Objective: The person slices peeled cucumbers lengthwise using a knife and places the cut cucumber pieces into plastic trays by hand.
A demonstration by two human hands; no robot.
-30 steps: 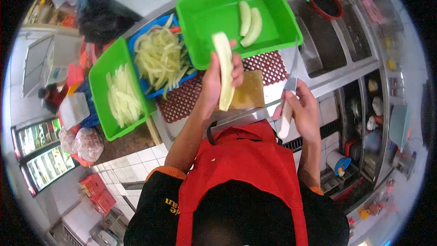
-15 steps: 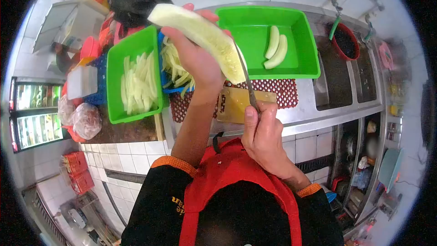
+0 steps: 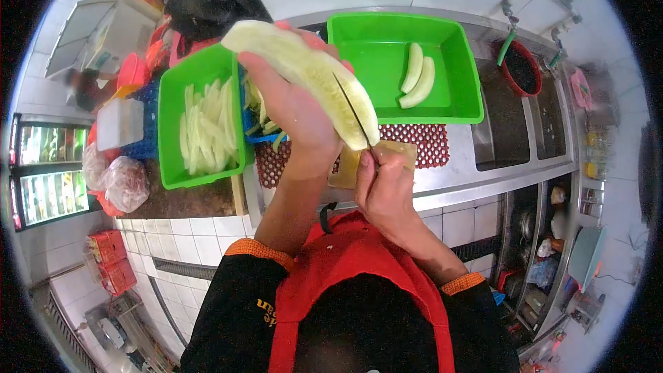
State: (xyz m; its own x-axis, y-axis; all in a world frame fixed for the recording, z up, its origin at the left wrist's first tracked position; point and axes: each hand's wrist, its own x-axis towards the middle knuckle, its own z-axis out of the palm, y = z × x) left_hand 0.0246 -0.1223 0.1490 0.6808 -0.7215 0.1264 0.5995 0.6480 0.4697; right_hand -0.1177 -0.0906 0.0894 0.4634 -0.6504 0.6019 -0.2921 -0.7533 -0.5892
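Note:
My left hand [image 3: 300, 114] is wrapped round a long peeled cucumber half [image 3: 276, 48], held up at a slant with its seeded face showing. My right hand [image 3: 388, 190] grips a knife [image 3: 354, 109] by its handle end. Its dark blade lies lengthwise along the cucumber's near end, in or against the flesh; how deep I cannot tell. Below the hands is a yellowish cutting board [image 3: 342, 174] on a red perforated mat [image 3: 431, 145]. A green tub [image 3: 452, 100] behind holds two pale cucumber pieces [image 3: 420, 83].
At left, another green tub [image 3: 166, 155] holds many cut strips [image 3: 207, 124]. Beside it a blue basket [image 3: 266, 138], partly hidden by my left arm, holds more strips. At right are steel sinks [image 3: 507, 124] and a red bowl [image 3: 519, 72] with dark contents.
My right hand has moved slightly left and down, and the knife has turned from across the cucumber's near end to along its length. My left hand keeps hold of the cucumber half.

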